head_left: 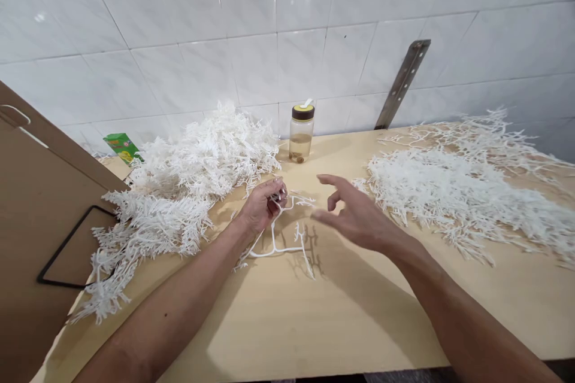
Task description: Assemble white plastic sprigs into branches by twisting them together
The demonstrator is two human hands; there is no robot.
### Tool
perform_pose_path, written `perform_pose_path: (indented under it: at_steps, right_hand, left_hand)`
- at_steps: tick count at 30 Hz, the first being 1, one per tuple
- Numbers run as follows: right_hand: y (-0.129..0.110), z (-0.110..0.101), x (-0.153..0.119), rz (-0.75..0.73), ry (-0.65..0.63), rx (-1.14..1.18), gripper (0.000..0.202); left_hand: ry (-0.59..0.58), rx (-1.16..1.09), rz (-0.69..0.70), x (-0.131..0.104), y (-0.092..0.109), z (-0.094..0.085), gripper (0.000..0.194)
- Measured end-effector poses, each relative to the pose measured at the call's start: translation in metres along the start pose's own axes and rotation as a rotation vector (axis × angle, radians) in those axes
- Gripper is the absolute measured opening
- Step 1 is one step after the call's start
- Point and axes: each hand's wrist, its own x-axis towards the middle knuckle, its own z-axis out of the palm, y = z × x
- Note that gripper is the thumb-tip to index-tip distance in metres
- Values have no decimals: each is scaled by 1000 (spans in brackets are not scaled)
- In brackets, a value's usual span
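My left hand (265,203) is closed around part of a white branching plastic piece (275,239), whose thin arms spread below and to the right of my fingers. Small twig-like tips stand at the ends of those arms. To the right, my right hand (348,209) hovers apart from the piece with thumb and fingers spread and nothing between them. A tall heap of white branched pieces (211,149) lies beyond and left of my left hand. Another flatter heap of white pieces (449,185) spreads to the right of my right hand.
A clear bottle (300,137) with a dark and yellow lid stands near the tiled wall (256,6). At the left are a cardboard box (49,203), a black wire frame (63,245) and a green carton (122,146). A perforated metal strip (403,84) leans on the wall.
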Motion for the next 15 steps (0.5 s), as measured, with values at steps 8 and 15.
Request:
perform_pose_path:
  at_steps: [8, 15]
  right_hand:
    - [-18, 51, -5, -81, -199, -201, 40]
    - [-18, 19, 3, -149, -111, 34, 15]
  left_hand:
    - [-22, 183, -53, -1, 2, 0, 33]
    - [186, 203, -39, 3, 12, 0, 27]
